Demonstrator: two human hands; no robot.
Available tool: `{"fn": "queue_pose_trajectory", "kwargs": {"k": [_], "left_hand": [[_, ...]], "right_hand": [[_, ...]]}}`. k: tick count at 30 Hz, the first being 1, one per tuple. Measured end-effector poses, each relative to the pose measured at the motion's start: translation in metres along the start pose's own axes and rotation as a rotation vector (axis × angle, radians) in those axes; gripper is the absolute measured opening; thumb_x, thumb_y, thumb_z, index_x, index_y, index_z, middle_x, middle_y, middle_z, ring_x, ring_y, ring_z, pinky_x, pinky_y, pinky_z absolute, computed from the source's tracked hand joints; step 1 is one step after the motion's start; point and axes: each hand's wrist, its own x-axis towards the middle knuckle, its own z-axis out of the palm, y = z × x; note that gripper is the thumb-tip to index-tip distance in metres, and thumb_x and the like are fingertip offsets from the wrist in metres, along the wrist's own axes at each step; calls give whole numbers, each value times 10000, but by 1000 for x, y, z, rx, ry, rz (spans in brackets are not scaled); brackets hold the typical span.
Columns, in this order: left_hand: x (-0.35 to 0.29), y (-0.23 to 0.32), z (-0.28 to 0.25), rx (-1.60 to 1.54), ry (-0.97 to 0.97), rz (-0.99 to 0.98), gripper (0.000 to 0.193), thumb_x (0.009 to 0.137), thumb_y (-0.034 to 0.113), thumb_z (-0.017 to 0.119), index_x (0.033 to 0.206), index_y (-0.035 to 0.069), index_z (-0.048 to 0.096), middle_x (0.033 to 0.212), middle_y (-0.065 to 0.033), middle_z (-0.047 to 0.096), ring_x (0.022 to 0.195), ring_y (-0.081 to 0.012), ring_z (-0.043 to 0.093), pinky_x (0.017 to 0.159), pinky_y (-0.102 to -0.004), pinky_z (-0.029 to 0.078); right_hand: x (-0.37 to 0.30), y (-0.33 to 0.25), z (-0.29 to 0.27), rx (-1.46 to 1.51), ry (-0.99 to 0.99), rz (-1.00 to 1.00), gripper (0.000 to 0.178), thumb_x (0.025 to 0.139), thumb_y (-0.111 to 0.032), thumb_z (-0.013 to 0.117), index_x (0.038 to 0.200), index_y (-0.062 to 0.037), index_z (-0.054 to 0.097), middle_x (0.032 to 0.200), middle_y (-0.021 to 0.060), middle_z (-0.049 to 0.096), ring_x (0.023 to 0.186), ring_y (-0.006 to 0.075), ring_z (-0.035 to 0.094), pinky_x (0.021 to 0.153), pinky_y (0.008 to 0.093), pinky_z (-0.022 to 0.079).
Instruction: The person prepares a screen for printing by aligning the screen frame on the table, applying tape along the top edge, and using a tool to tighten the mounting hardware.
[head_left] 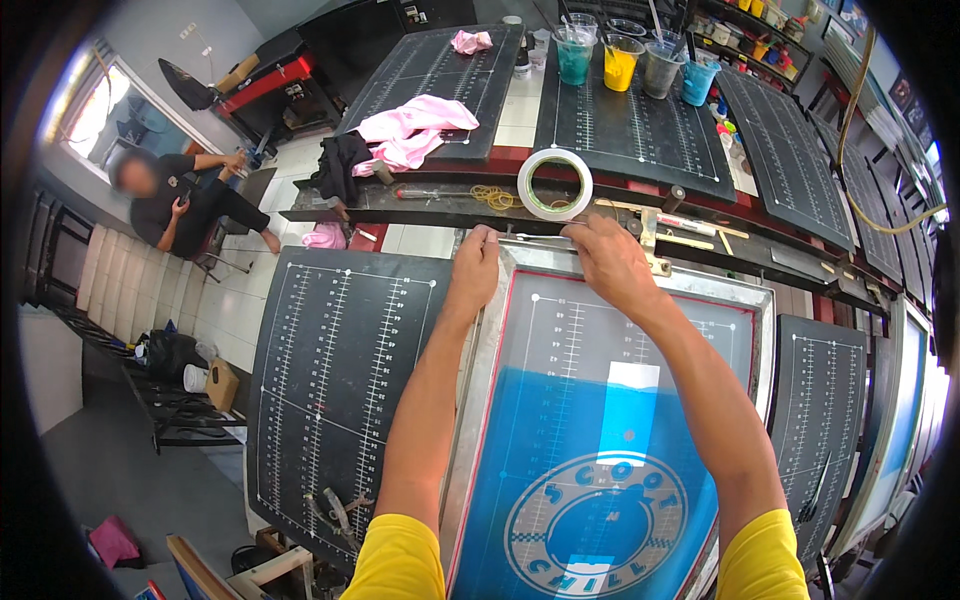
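Note:
A silkscreen (560, 415) in a metal frame (466, 440) lies before me, its mesh coated blue below and bearing a round lettered design. At the frame's far left corner my left hand (477, 267) has its fingers curled closed; what they grip is hidden. Fingers of my right hand (608, 258) are closed at the far frame edge. From them a thin silver rod (535, 237) points toward my left hand. Just beyond, a white tape roll (545, 212) stands on the dark metal beam (440, 203). A metal clamp bracket (650, 240) is right of my right hand.
Dark ruled boards (335, 370) surround the screen. Cups of green, yellow (621, 66), grey and blue ink stand on a far board. Pink cloth (410, 130) lies at far left. A seated person (165, 200) is on the left. Hand tools (338, 512) rest on the near-left board.

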Motion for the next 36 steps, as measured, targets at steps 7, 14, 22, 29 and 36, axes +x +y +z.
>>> {"fn": "queue_pose_trajectory", "kwargs": {"k": [7, 14, 22, 29, 36], "left_hand": [[3, -2, -4, -144, -123, -46, 347, 1018, 250, 392, 1091, -21, 597, 971, -81, 620, 931, -137, 540, 862, -283, 421], [1, -10, 5, -194, -25, -59, 361, 1009, 255, 384, 1061, -29, 599, 938, -154, 630, 903, -240, 584, 836, -336, 436], [-2, 2, 4, -203, -36, -114, 380, 1009, 258, 379, 1071, -44, 601, 958, -152, 639, 913, -230, 589, 837, -337, 436], [-2, -11, 8, -312, -25, -137, 381, 1005, 298, 393, 1047, -23, 595, 864, -76, 597, 823, -160, 536, 782, -312, 426], [0, -12, 9, -482, -76, -159, 370, 1008, 279, 398, 1104, -14, 603, 916, -42, 595, 858, -119, 513, 795, -273, 412]], "right_hand": [[4, 2, 2, 71, -23, 1, 185, 821, -24, 568, 964, -66, 678, 905, 121, 604, 900, 319, 595, 787, 432, 489], [8, 0, 5, 104, -64, 24, 183, 836, -39, 569, 980, -58, 679, 913, 117, 614, 941, 313, 596, 801, 422, 493], [24, -10, 4, 89, -121, -87, 120, 844, -75, 575, 911, -28, 664, 885, 131, 615, 923, 320, 600, 767, 435, 486], [64, -43, 11, 314, -199, 5, 137, 921, -119, 554, 950, 10, 517, 844, 217, 600, 822, 407, 587, 702, 482, 436], [85, -56, 13, 123, -308, -55, 198, 920, -175, 559, 925, 10, 490, 821, 236, 640, 820, 434, 609, 677, 499, 460]]}}
